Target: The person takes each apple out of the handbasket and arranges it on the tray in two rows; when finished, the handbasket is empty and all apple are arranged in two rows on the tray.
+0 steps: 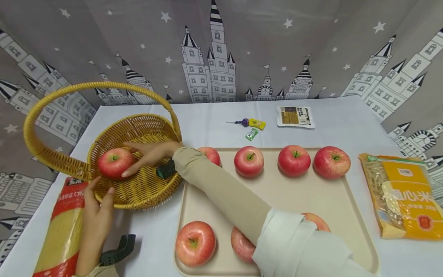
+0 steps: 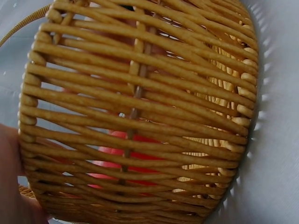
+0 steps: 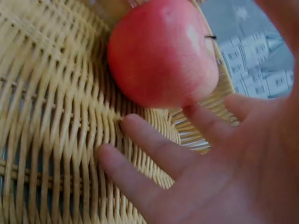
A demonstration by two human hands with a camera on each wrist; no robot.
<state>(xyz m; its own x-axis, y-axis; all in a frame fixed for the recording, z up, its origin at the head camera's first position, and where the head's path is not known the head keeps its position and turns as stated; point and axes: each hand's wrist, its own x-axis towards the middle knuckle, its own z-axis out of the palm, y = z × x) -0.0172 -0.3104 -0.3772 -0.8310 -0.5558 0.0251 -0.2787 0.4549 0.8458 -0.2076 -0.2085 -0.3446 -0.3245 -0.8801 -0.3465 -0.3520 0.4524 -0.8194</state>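
A red apple (image 1: 116, 164) sits inside a yellow wicker basket (image 1: 145, 200) with a tall handle, at the left of the table. My right hand (image 1: 152, 154) reaches into the basket with its fingers spread, one fingertip right at the apple. In the right wrist view the apple (image 3: 161, 56) lies against the woven wall, beyond the outstretched fingers (image 3: 154, 144). At the basket's near left rim, my left hand (image 1: 97, 215) holds the edge between thumb and fingers. The left wrist view shows the basket's woven side (image 2: 140, 107), the apple's red visible through gaps.
A beige tray (image 1: 277, 200) with several apples lies right of the basket, partly under my right arm. A yellow noodle pack (image 1: 405, 196) is at the right, a red-and-yellow pack (image 1: 62, 227) at the left. Small candies (image 1: 252, 133) and a white-edged packet (image 1: 295, 117) lie behind.
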